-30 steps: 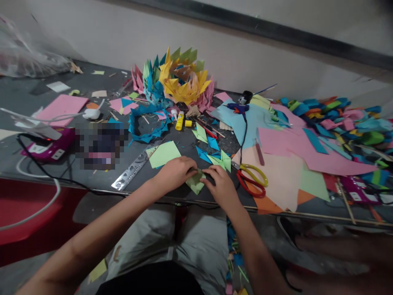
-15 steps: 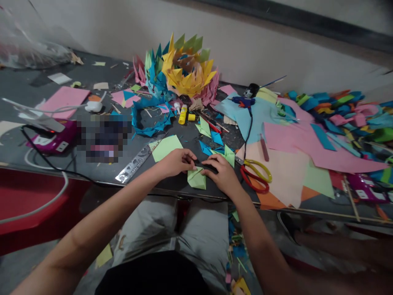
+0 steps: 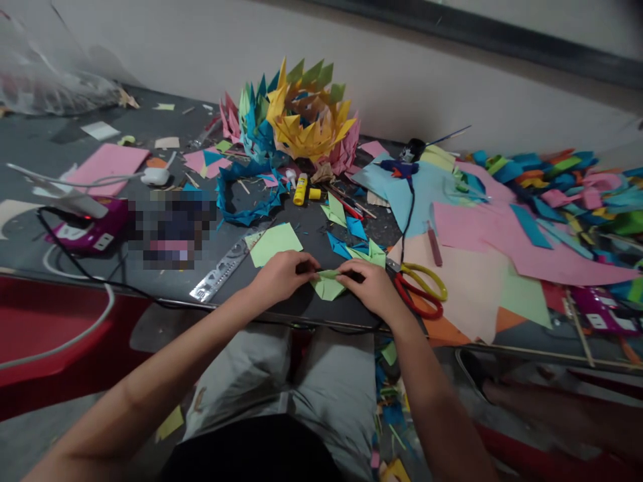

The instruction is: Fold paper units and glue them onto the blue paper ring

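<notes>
A small folded piece of light green paper lies at the table's front edge, between my two hands. My left hand pinches its left corner between thumb and fingers. On the opposite corner, my right hand has its fingertips closed in the same way. A light green paper sheet rests just beyond my left hand, partly over a clear ruler. Behind my right hand are a folded green piece and blue folded pieces. Scissors with red and yellow handles lie right of that hand.
A ring of blue folded paper, a yellow glue stick and a yellow folded-paper ring stand farther back. A glue gun trails its black cord. Pink paper covers the right side; a purple power strip sits left.
The green paper has turned and now stretches between both hands. My right hand has moved from its side to grip the right corner, and my left hand holds the left corner.
</notes>
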Demonstrator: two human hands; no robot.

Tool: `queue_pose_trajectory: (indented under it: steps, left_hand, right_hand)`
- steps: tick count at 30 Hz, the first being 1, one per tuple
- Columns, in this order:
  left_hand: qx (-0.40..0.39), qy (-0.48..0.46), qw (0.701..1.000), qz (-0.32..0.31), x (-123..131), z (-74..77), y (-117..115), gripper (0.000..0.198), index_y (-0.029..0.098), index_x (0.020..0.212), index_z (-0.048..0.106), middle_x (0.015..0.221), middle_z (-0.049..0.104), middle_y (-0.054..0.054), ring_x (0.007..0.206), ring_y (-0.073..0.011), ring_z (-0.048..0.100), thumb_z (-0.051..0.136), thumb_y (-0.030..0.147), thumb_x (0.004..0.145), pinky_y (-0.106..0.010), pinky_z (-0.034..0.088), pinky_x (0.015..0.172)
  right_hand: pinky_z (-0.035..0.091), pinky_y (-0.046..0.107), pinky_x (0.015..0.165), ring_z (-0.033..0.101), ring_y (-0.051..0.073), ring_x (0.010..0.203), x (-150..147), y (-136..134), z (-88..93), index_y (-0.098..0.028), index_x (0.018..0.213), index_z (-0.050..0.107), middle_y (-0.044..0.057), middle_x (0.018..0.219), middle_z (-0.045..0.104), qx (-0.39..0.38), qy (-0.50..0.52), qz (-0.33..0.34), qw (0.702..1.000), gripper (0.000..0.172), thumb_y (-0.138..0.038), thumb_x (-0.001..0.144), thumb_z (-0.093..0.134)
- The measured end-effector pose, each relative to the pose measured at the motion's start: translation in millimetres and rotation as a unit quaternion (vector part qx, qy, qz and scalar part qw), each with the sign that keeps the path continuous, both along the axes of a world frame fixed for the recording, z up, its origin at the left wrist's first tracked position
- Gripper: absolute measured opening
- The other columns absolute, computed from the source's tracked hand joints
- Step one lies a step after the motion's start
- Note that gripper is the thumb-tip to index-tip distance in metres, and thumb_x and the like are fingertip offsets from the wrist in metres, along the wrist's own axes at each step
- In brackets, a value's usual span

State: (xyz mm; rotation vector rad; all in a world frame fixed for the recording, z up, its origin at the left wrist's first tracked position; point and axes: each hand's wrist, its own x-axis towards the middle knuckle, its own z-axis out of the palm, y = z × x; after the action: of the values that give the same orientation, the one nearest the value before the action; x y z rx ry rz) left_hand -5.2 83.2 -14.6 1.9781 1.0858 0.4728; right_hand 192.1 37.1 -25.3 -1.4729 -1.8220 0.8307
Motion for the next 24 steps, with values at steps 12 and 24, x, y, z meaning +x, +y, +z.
queue_pose_trajectory:
  steps: [12, 24]
  left_hand:
    - [0.121, 0.044, 0.99, -0.054, -7, -9.2, 2, 0.011, 0.017, 0.083, 0.063, 0.079, 0.065, 0.0, 0.075, -0.0134, 0.058, 0.056, 0.015, 0.076, -0.022, 0.043, 0.068]
    - [0.195, 0.057, 0.967, -0.155, -22, -8.1, 6, 0.015, 0.015, 0.086, 0.062, 0.082, 0.059, -0.004, 0.08, -0.0133, 0.054, 0.048, 0.022, 0.085, -0.023, 0.043, 0.075]
  right_hand:
    - [0.045, 0.029, 0.072, 0.057, 0.016, 0.079, -7, 16, -9.8, -0.021, 0.084, 0.067, 0.004, 0.082, 0.063, 0.158, -0.092, 0.124, 0.975, 0.017, -0.026, 0.085, 0.051]
    - [0.046, 0.03, 0.075, 0.056, 0.016, 0.084, 1, 14, -9.4, -0.021, 0.101, 0.064, 0.006, 0.088, 0.064, 0.207, -0.16, 0.209, 0.942, 0.028, -0.023, 0.09, 0.039]
